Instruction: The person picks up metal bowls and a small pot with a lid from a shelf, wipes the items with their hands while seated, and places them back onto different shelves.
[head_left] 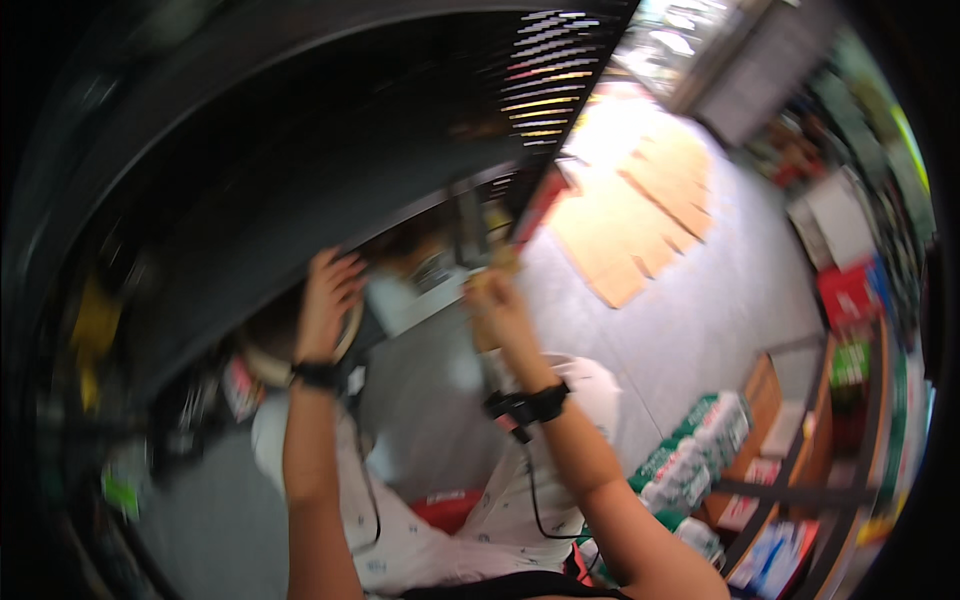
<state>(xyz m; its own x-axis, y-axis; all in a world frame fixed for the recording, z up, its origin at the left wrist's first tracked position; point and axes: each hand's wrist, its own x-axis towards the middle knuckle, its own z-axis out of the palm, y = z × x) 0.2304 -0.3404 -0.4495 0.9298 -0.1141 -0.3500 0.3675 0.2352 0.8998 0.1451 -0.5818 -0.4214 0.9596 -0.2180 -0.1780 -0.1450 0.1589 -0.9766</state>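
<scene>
My left hand (328, 295) is raised with its fingers spread, close to the front edge of a long dark tabletop (240, 225). Nothing shows in its grasp. Below it is a round thing with a pale rim (262, 372), partly hidden by the wrist. My right hand (495, 300) has its fingers curled together beside an upright metal leg (468, 225). Something yellowish-brown is at its fingers, but blur hides what it is. A whitish flat-sided thing (425, 300) sits between the hands, under the table edge. Both wrists wear black straps with cables.
Flattened cardboard (635, 215) lies on the grey floor to the far right. Green-and-white wrapped packs (690, 445) stand at my right, next to a shelf (830, 440) with boxes. A red box (850, 290) is beyond. A dark slatted panel (550, 85) rises at the table's end.
</scene>
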